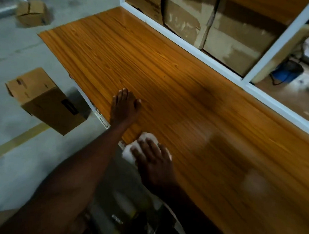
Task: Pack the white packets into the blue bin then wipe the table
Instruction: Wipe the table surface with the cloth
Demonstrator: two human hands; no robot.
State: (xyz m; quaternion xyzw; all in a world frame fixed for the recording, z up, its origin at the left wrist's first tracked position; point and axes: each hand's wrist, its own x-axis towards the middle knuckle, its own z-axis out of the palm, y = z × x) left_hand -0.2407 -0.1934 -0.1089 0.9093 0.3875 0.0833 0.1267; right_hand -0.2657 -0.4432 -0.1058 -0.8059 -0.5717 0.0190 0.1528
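Cardboard boxes crowd the shelf behind the wooden surface; another box stands on the floor. Left hand lies flat, fingers straight. Right hand presses a white cloth at the near edge. Labels unreadable.

Cardboard box on floor, second box farther off, stacked cartons behind white frame

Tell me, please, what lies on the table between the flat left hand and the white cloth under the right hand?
Nothing: in the head view, only bare orange wood-grain tabletop separates the left hand from the crumpled white cloth under the right hand.
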